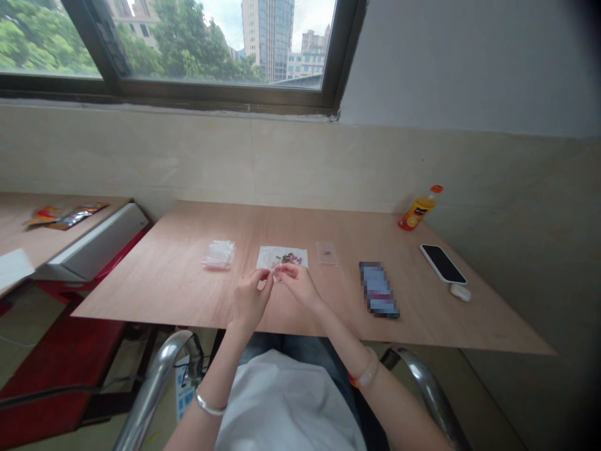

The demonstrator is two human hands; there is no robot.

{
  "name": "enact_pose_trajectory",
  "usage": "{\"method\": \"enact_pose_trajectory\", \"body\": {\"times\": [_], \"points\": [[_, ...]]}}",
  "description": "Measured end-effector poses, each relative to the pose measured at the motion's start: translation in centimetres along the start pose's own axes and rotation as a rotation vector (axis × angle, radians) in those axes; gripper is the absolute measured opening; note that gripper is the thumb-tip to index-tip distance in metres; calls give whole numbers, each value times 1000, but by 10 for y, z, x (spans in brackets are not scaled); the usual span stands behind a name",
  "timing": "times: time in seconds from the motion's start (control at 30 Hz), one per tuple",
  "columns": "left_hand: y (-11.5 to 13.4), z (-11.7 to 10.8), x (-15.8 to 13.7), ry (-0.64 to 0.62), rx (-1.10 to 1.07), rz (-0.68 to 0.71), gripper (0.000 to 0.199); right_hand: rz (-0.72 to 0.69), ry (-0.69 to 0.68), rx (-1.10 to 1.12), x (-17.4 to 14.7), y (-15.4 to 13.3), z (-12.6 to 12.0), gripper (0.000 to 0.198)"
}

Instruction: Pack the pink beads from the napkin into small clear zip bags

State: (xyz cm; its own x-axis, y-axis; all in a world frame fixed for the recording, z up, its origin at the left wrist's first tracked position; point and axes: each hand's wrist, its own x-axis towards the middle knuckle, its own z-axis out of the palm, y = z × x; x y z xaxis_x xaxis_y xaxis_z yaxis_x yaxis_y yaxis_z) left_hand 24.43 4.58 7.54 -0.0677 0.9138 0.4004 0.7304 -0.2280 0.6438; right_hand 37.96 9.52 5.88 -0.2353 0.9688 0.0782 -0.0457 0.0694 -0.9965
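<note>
My left hand (252, 295) and my right hand (299, 285) meet over the front of a white sheet (267, 254). Thumbs and fingers of both are pinched on what looks like a small clear plastic bag (277, 273), its contents too small to make out. Just beyond the fingertips, a pile of tiny pink and dark pieces (290, 258) lies on the sheet. A stack of clear plastic bags (219, 255) rests to the left. Right of the sheet lies a single flat clear bag (327, 253) with a small dark reddish bit in it.
On the wooden table (154, 275), a phone with a blurred screen (379, 289) lies at right. Farther right are a white-edged phone (442, 264), a white earbud case (461, 292) and an orange drink bottle (419, 210). Metal chair arms (157, 382) flank me below the table edge.
</note>
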Motion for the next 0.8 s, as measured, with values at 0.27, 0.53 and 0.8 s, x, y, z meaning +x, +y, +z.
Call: {"method": "enact_pose_trajectory", "body": {"times": [0.27,0.53,0.8], "points": [[-3,5,-1,-243,15,251,67,92,-139,60,-7,10,-17,12],[-3,7,-5,-309,14,270,69,164,-201,-14,-16,6,-26,29],[-5,7,-7,-339,-41,246,65,171,-151,-26,-17,9,-28,31]]}}
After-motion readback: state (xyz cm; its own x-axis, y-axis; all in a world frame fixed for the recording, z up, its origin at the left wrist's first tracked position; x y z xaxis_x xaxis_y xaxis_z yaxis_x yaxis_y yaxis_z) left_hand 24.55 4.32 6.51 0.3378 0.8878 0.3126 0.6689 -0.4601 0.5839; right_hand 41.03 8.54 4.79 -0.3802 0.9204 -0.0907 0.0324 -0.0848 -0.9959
